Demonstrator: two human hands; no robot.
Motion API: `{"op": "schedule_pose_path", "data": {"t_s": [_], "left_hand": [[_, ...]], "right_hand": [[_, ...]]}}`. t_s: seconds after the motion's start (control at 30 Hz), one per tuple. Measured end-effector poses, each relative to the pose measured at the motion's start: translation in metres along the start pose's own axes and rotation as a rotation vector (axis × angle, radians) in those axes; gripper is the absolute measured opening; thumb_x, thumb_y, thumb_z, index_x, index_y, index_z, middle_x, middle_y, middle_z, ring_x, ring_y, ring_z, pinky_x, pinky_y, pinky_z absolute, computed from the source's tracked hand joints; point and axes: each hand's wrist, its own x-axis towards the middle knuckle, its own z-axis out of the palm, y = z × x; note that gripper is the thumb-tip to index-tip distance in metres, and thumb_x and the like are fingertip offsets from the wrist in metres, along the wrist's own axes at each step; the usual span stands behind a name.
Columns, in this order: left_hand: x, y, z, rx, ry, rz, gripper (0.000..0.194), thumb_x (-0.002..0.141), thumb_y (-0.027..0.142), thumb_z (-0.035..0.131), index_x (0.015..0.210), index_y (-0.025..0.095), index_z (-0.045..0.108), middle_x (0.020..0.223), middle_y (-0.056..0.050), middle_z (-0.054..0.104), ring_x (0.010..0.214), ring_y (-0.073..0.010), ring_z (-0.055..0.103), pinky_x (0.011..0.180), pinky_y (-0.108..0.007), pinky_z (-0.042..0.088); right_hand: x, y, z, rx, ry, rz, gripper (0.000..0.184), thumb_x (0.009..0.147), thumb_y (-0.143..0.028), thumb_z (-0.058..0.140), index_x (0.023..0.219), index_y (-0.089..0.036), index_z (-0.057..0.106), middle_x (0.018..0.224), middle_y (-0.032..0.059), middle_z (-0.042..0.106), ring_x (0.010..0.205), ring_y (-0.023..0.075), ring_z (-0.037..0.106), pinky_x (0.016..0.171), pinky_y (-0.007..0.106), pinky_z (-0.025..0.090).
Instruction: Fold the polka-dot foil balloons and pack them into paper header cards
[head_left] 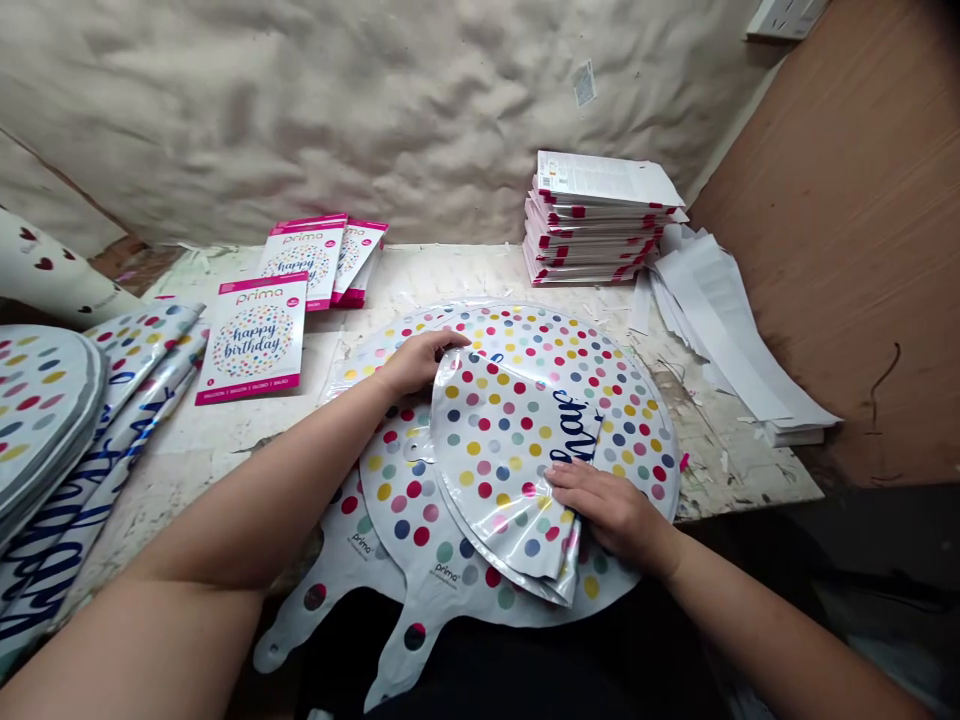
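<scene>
Here, folded balloon (491,440) between edge-pinching left hand (420,360) and right hand (613,508) of unclear grip.

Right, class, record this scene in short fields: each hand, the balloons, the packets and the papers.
Left hand: at upper left edge of the folded dotted balloon
Right hand: on its right side
Underneath: flat dotted balloons, overlapping, tails toward the person
Back left: pink-and-white packets, reading "happy birthday"
Back right: packet stack
Beside stack: loose white papers
</scene>
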Motion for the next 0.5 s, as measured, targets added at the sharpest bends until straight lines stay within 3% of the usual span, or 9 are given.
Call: {"op": "schedule_pose_path", "data": {"t_s": [0.13,0.27,0.37,0.43,0.5], "left_hand": [[0.004,-0.007,0.005,0.001,0.131,-0.061,0.027,0.065,0.039,0.066,0.079,0.016,0.067,0.083,-0.003,0.068,0.077,-0.0184,0.061,0.071,-0.027,0.049],[0.001,-0.023,-0.017,0.062,0.324,-0.177,0.025,0.069,0.040,0.062,0.070,0.016,0.062,0.072,-0.002,0.064,0.068,-0.0161,0.058,0.064,-0.026,0.046],[-0.003,-0.020,-0.031,0.203,0.495,-0.204,0.023,0.072,0.039,0.061,0.072,0.016,0.058,0.072,-0.003,0.061,0.067,-0.0162,0.055,0.066,-0.028,0.045],[-0.005,-0.004,-0.023,0.344,0.468,-0.050,0.020,0.077,0.036,0.057,0.078,0.016,0.060,0.079,-0.005,0.063,0.075,-0.0176,0.057,0.072,-0.030,0.046],[-0.008,0.021,0.002,0.431,0.228,0.231,0.019,0.083,0.031,0.050,0.090,0.017,0.062,0.095,-0.006,0.065,0.089,-0.0190,0.058,0.081,-0.032,0.045]], "right_hand": [[0.001,0.001,-0.001,0.013,-0.002,0.010,0.032,0.086,-0.008,0.045,0.112,-0.019,0.058,0.116,0.0112,0.064,0.115,0.0193,0.055,0.097,0.041,0.047],[0.004,0.002,-0.002,0.045,0.008,0.020,0.028,0.086,-0.009,0.045,0.108,-0.019,0.060,0.113,0.0113,0.065,0.112,0.0190,0.058,0.097,0.041,0.047],[0.006,0.004,-0.002,0.064,0.002,0.020,0.027,0.086,-0.007,0.045,0.105,-0.018,0.061,0.111,0.0114,0.066,0.111,0.0190,0.058,0.096,0.040,0.048],[0.006,0.005,-0.002,0.066,0.002,0.025,0.026,0.086,-0.008,0.045,0.104,-0.018,0.061,0.111,0.0107,0.067,0.110,0.0185,0.058,0.096,0.040,0.048],[0.006,0.006,-0.001,0.065,-0.010,0.028,0.026,0.087,-0.008,0.044,0.102,-0.019,0.061,0.112,0.0096,0.066,0.111,0.0175,0.058,0.096,0.039,0.048]]}}
